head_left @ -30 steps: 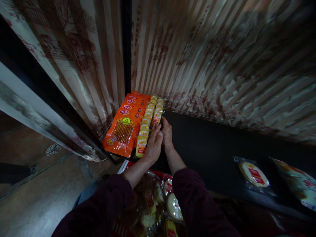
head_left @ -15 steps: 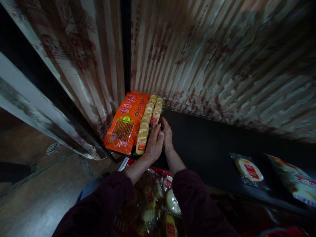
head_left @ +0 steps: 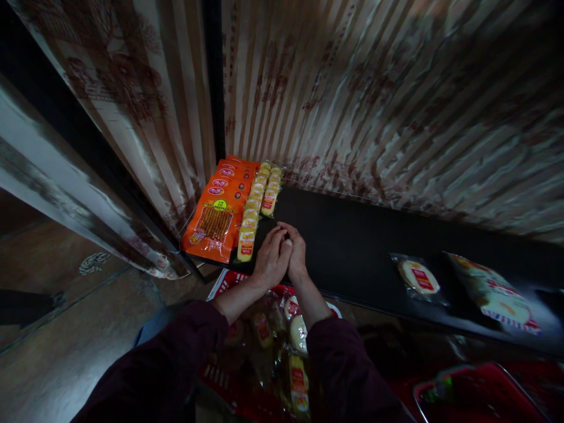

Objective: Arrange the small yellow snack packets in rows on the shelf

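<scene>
Evidently for compactness, the yellow cake packs [head_left: 247, 242] overlap in two rows on the black shelf [head_left: 343, 229], just beside the overlapping orange packets [head_left: 214, 220], labels facing up. Near the shorter row's front end, the left hand [head_left: 271, 257] and right hand [head_left: 297, 249] meet, fingers curled close together; whether they enclose anything cannot be told. A red basket [head_left: 227, 282] of wrapped snacks sits below, while patterned curtains [head_left: 282, 111] back the dim corner above a tiled floor [head_left: 106, 346].
</scene>
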`<state>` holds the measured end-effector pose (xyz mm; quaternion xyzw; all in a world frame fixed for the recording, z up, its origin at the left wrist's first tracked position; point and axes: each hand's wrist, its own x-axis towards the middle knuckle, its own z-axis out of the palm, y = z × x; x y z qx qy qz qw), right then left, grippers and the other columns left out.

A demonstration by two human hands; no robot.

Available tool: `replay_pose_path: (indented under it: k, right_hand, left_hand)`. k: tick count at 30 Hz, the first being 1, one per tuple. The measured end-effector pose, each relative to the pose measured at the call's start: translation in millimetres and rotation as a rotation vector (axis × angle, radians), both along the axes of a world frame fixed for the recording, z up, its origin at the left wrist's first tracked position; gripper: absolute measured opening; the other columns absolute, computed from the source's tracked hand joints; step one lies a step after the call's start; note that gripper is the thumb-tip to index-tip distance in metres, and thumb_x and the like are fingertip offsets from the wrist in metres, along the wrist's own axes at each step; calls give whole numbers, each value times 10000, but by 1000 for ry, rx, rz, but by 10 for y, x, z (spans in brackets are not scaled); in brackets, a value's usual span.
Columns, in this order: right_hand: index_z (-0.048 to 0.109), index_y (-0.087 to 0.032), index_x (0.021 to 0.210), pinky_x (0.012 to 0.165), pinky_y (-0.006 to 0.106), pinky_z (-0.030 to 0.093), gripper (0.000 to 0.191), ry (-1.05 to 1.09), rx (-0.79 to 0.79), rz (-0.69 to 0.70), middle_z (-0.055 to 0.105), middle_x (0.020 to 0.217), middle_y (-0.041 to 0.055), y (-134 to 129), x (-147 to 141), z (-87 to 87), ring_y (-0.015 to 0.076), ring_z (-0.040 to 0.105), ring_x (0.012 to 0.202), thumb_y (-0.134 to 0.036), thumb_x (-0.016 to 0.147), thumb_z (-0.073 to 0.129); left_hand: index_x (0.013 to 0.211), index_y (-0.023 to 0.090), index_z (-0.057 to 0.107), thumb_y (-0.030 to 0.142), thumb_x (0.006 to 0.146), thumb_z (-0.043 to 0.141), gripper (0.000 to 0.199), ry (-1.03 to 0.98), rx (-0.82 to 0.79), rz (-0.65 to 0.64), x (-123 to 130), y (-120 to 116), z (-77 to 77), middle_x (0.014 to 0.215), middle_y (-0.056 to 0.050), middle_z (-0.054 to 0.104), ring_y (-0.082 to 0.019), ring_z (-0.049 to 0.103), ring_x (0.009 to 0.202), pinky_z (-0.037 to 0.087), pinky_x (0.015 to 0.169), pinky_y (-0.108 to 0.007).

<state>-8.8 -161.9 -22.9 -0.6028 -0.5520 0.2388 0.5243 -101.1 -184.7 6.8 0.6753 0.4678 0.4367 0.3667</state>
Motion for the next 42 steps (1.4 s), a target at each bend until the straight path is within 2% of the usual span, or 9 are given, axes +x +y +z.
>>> replay_pose_path:
  k: [4, 10, 18, 21, 25, 28, 33, 37, 42]
  right_hand:
    - [648, -156, 1055, 949, 401, 466, 411, -67, -15, -31, 661, 1063, 108, -242, -13, 8, 213, 609, 995, -182, 728, 400]
    - [652, -158, 1064, 940, 400, 471, 412, -254, -18, 38, 657, 1070, 122, -561, -75, 74, 235, 605, 1013, -143, 721, 423]
    - [628, -123, 1102, 947, 424, 473, 409, -332, -28, 22, 630, 1132, 159, -896, -236, 94, 260, 584, 1061, -162, 747, 428]
    - [622, -147, 1111, 964, 430, 466, 379, -301, -3, 59, 619, 1146, 151, -1100, -283, 86, 251, 574, 1084, -183, 780, 440]
    - [650, -189, 1048, 890, 413, 509, 363, -253, -72, 169, 658, 1050, 122, -1432, -288, -73, 244, 613, 979, -153, 738, 464]
    - [659, -207, 1010, 826, 402, 536, 393, -213, -151, 180, 685, 979, 101, -1632, -253, -295, 251, 641, 918, -124, 672, 476]
    - [646, -192, 1022, 819, 380, 540, 387, -185, -219, 201, 689, 971, 106, -1724, -215, -567, 245, 651, 914, -119, 675, 492]
    - [634, -172, 1011, 842, 349, 529, 376, -194, -288, 233, 679, 1013, 111, -1712, -212, -635, 224, 640, 939, -91, 666, 510]
    - [658, -171, 972, 832, 355, 534, 317, -269, -332, 248, 675, 967, 115, -1739, -195, -661, 227, 632, 904, -88, 700, 518]
  left_hand:
    - [1160, 167, 583, 320, 933, 349, 360, 94, 40, -64, -106, -146, -10, 1285, -119, 552, -205, 504, 1230, 384, 1095, -371]
    - [1124, 156, 616, 309, 935, 331, 375, 208, 122, -153, -307, -352, -35, 1215, -124, 565, -216, 522, 1166, 420, 1052, -374]
    - [1028, 142, 628, 232, 913, 340, 323, 160, 159, -177, -463, -569, -83, 1120, -129, 554, -205, 525, 1099, 440, 1008, -358]
    - [937, 149, 626, 188, 887, 359, 274, 192, 88, -142, -469, -731, -117, 1065, -116, 566, -195, 537, 1050, 455, 973, -353]
    - [798, 168, 614, 112, 832, 372, 250, 327, -173, -68, -400, -974, -294, 928, -78, 623, -178, 577, 947, 478, 918, -337]
    - [858, 165, 646, 130, 825, 408, 242, 455, -315, -202, -347, -1083, -470, 988, -90, 679, -194, 609, 956, 479, 927, -341]
    - [973, 126, 680, 136, 835, 395, 317, 602, -303, -346, -338, -1080, -580, 1136, -128, 672, -203, 606, 1092, 425, 1027, -308]
    - [1057, 90, 671, 146, 840, 390, 359, 689, -298, -409, -389, -1014, -575, 1190, -138, 654, -207, 576, 1159, 382, 1078, -308]
    - [1164, 137, 626, 153, 835, 412, 393, 744, -370, -413, -516, -995, -611, 1263, -109, 615, -209, 535, 1214, 376, 1082, -336]
